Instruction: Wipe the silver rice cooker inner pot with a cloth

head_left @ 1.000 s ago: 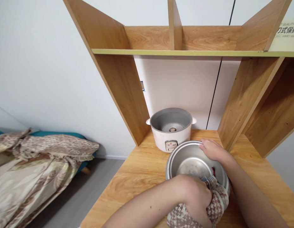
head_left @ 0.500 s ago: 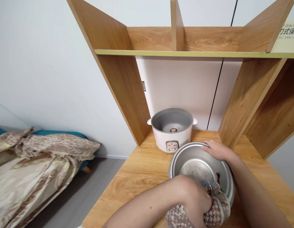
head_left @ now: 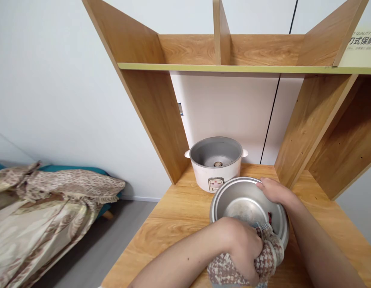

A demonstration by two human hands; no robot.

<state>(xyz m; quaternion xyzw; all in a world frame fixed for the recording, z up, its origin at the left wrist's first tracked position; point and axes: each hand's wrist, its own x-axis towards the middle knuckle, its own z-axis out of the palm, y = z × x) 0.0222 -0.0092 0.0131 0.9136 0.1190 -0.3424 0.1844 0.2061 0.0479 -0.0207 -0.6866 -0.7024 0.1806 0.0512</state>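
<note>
A silvery metal inner pot (head_left: 239, 200) tilts toward me over the wooden desk. My right hand (head_left: 273, 189) grips its far right rim, thumb over the edge. Closed around a brown and white checked cloth (head_left: 269, 252), my left hand (head_left: 243, 246) presses at the pot's near side; part of the cloth goes inside and part hangs below the rim. Its fingertips are hidden. A small dark red bit (head_left: 269, 217) shows beside the cloth. Behind the pot stands the white rice cooker body (head_left: 200, 175), lidless, with a round heating knob in its floor.
The wooden desk (head_left: 149, 232) has upright panels on both sides and a shelf (head_left: 203, 68) above the cooker. A printed box (head_left: 361, 52) sits on the shelf's right. Low at left is a teal couch under a patterned cover (head_left: 53, 208).
The pot and both hands have shifted slightly left and up. My left hand still holds the cloth at the near rim, and the right hand keeps its grip.
</note>
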